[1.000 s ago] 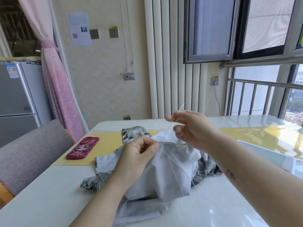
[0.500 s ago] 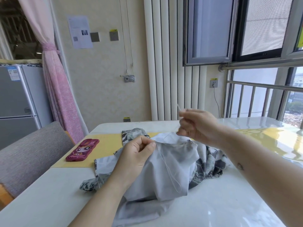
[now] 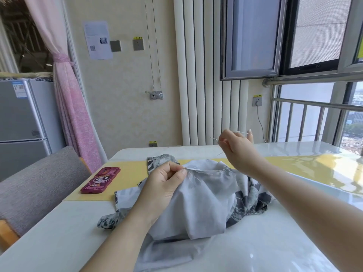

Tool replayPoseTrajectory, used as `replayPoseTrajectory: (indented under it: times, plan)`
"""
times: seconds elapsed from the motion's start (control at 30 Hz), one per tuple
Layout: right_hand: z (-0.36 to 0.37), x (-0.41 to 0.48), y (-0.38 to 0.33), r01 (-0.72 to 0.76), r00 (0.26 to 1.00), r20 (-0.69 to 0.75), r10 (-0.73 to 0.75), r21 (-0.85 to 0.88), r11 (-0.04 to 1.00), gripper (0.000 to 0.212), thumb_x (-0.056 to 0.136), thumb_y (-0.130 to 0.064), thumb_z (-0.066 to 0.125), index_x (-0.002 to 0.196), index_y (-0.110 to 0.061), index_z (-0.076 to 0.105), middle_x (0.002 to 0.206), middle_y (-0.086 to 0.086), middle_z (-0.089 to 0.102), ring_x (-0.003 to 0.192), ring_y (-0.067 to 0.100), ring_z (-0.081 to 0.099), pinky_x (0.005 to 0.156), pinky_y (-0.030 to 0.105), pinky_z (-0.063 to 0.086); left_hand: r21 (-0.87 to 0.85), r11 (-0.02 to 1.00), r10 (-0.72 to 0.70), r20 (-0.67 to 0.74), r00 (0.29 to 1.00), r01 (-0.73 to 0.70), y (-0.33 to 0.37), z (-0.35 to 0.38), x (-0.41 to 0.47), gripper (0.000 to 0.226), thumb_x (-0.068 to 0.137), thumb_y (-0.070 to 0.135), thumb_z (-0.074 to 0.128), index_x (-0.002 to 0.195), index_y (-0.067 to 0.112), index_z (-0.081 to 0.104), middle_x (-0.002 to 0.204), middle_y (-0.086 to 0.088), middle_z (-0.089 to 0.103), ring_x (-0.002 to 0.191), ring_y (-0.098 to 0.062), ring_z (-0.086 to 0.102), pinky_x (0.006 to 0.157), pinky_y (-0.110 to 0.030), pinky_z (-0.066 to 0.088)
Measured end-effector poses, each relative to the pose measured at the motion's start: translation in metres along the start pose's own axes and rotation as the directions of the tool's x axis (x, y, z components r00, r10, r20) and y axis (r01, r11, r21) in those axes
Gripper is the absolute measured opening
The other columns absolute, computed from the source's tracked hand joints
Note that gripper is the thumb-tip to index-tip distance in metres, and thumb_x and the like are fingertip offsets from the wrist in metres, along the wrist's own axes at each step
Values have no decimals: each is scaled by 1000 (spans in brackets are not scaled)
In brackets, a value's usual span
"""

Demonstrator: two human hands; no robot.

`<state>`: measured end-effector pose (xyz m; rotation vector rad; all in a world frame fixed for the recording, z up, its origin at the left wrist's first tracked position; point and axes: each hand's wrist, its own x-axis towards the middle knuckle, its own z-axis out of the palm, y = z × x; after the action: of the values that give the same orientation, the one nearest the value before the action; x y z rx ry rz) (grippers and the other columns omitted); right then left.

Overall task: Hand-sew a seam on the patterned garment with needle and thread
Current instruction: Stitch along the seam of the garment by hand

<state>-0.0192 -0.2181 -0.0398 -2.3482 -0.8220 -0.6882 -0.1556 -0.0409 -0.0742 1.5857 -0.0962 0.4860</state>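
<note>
The patterned garment point(image 3: 208, 203) lies bunched on the white table point(image 3: 265, 250), its pale grey inside facing up and its dark print showing at the edges. My left hand point(image 3: 165, 183) pinches the raised fabric edge between thumb and fingers. Up and to the right, my right hand point(image 3: 236, 148) pinches a thin needle point(image 3: 214, 139) whose tip points left. A fine thread point(image 3: 222, 153) runs from that hand down toward the fabric edge, and a strand crosses to my raised little finger.
A pink phone point(image 3: 101, 180) lies on the yellow table runner point(image 3: 127, 173) to the left of the garment. A grey chair point(image 3: 37, 183) stands at the table's left side. Behind the table are a radiator wall and a window railing point(image 3: 314, 122).
My right hand has risen and moved right, away from the fabric, drawing the loose loop of thread up out of the cloth. My left hand keeps its pinch on the edge.
</note>
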Motion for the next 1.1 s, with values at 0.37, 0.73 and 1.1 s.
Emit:
replayPoseTrajectory:
  times: [0.37,0.73,1.1]
  plan:
    - [5,4,54,-256,964,0,267,-277,926,11,100,-13,35,99,-15,46,68,6,55,96,28,46,113,57,6,5,1000,14,15,1000,-14,4,0,1,18,83,24,67,66,29,66,71,3,58,75,-15,49,73,-27,39]
    - [9,4,57,-278,960,-44,277,-270,922,12,101,-14,33,94,-16,42,64,-1,48,84,24,41,113,54,13,4,1000,16,15,1000,-16,4,-2,1,9,76,31,63,67,31,66,72,2,57,76,-17,48,75,-30,38]
    - [-17,-2,-20,-207,972,199,125,476,855,14,87,-29,65,77,-20,62,92,0,72,86,17,64,75,23,49,-17,1000,7,7,1000,-7,0,-2,5,22,88,20,66,68,29,67,77,-5,60,80,-21,51,80,-34,39]
